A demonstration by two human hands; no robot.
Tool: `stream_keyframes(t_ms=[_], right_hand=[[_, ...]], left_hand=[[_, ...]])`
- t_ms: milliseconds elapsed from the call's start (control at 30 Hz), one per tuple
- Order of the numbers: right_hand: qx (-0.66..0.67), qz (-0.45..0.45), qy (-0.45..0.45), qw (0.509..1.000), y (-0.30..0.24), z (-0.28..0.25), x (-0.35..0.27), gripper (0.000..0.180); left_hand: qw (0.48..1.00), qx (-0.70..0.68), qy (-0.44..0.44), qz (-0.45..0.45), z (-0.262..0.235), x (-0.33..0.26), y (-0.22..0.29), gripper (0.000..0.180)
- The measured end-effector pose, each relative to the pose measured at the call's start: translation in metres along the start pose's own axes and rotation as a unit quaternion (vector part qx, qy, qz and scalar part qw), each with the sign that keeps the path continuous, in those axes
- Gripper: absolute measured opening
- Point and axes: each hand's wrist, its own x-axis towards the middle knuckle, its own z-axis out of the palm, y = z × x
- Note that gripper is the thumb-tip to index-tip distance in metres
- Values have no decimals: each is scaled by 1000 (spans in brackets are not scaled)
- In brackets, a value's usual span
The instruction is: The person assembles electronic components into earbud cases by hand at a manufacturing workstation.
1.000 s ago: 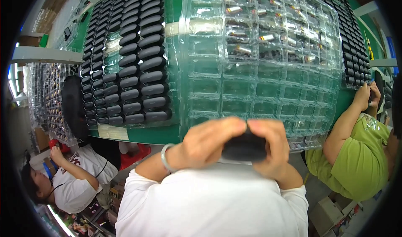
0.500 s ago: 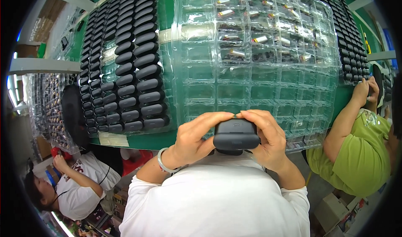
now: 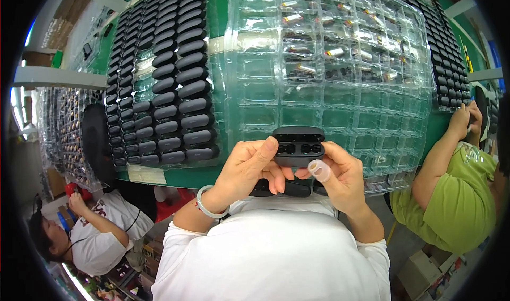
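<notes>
Inspector: Since the earlier frame the black case (image 3: 298, 146) has come up from the chest and opened; its two inner cavities now face the camera.

Clerk: Grip status?

Inspector: Left hand (image 3: 249, 168) is closed on the case's left end, thumb across the edge. Right hand (image 3: 340, 176) is closed on the right end, and a pale rubber finger cot (image 3: 319, 170) covers one fingertip at 5 o'clock of the case. The case is held in the air in front of the clear blister tray (image 3: 329, 72), which lies at 12 o'clock.

Clerk: Surroundings?

Inspector: A tray of closed black cases (image 3: 159, 94) at 10 o'clock. A person in a green shirt (image 3: 457, 200) works at 3 o'clock, a person in a white shirt (image 3: 101, 232) at 8 o'clock.

Clerk: Risks?

Inspector: In my judgement, the hold is by the ends only. A slipping fingertip could drop the case onto the bench edge, or a squeeze could strain the open lid's hinge.
</notes>
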Motion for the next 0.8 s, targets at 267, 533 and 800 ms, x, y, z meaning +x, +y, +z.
stream_keyframes(t_ms=[267, 533, 800], right_hand=[[20, 12, 1, 1000, 0, 1, -1, 33], [37, 29, -21, 999, 0, 1, -3, 43], [-295, -286, 23, 911, 9, 8, -7, 54]], left_hand=[[998, -59, -30, 5, 1, -5, 4, 53], [980, 165, -4, 111, 6, -9, 2, 40], [805, 450, -68, 382, -4, -1, -4, 64]])
